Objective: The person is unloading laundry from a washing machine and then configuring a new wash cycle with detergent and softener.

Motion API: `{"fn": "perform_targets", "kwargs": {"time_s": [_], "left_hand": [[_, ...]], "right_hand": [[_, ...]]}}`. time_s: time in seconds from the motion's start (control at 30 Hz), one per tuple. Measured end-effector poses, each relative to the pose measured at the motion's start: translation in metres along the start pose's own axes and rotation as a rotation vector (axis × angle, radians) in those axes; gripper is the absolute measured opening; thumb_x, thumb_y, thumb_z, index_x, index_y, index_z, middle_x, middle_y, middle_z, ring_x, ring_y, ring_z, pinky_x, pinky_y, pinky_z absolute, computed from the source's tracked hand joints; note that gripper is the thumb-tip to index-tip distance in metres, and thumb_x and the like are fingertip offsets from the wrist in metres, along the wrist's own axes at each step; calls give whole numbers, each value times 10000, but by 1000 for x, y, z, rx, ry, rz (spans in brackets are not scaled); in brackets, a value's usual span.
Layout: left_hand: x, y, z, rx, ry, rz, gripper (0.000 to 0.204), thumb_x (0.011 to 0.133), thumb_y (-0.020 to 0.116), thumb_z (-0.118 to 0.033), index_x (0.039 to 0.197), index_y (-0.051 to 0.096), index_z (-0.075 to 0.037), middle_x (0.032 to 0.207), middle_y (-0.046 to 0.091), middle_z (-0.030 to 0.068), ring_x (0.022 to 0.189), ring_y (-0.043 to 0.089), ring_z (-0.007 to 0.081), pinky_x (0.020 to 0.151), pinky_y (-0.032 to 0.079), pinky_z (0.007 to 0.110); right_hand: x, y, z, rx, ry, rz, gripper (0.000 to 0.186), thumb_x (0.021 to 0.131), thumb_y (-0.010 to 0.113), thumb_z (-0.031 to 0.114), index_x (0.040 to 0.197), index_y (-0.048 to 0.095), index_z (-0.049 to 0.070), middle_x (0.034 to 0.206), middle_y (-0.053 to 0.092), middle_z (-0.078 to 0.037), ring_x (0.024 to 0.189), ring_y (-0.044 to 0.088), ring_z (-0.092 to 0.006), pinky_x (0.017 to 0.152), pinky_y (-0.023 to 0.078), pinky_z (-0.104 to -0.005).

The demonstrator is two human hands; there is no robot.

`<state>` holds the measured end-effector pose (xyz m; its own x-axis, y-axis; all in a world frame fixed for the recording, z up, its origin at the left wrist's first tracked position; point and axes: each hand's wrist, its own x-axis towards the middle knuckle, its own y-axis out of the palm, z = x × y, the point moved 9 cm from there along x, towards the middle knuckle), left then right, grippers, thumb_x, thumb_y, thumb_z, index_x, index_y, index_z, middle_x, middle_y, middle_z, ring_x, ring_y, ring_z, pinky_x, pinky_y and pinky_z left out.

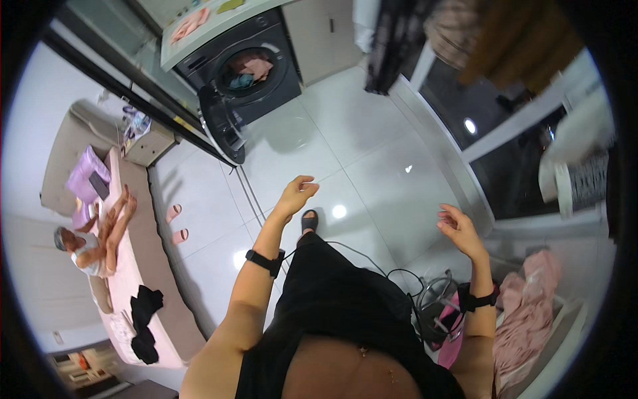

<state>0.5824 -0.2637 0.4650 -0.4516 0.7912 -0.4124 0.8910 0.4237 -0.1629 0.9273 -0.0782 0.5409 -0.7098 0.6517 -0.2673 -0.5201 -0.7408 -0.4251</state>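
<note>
My left hand point(297, 195) hangs in mid-air over the tiled floor point(345, 133), its fingers loosely bent and apart, holding nothing. My right hand point(460, 229) is raised further right, also open and empty. Ahead of me, a dark washing machine point(272, 90) has its round door point(219, 130) swung open, with pink and teal laundry point(250, 69) inside. Below my left hand my foot in a grey slipper point(310, 221) rests on the tiles, beside a cable point(359, 255).
A person point(100, 249) sits on a bed point(159, 279) at the left, near pink slippers point(177, 225). A sliding-door frame point(159, 106) runs along the left. Clothes hang point(505, 40) by the window at upper right. A pink cloth pile point(522, 312) lies at lower right.
</note>
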Motion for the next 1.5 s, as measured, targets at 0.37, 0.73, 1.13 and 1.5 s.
{"fn": "perform_targets", "kwargs": {"time_s": [0.37,0.73,1.13,1.5], "left_hand": [[64,-264,93,-63,-85,-677,443,798,645,-251,1130,526,17,1089,560,142,1018,514,216,862,410,306],[138,-399,139,75,-234,-1113,607,847,572,-363,1248,367,45,1281,358,256,1200,350,363,989,301,401],[215,-464,133,14,-313,-1111,491,955,324,-341,1279,379,23,1175,514,233,1078,512,306,923,375,339],[210,-463,129,-2,-303,-1244,686,896,323,-534,1194,448,72,973,604,200,881,580,234,767,446,324]], "right_hand": [[276,159,103,-338,-36,287,498,798,645,234,1217,471,29,1088,583,-149,951,560,-223,837,444,-332],[556,309,159,-261,19,464,825,772,659,323,1406,184,88,1425,229,-201,1317,214,-360,1049,238,-396],[888,511,133,-295,-166,171,1128,643,726,469,1424,-32,173,1424,-109,-290,1319,-60,-464,1074,100,-488],[1044,636,80,-761,-250,267,479,819,528,420,1125,542,52,1235,439,-206,1140,405,-356,959,297,-515]]}}
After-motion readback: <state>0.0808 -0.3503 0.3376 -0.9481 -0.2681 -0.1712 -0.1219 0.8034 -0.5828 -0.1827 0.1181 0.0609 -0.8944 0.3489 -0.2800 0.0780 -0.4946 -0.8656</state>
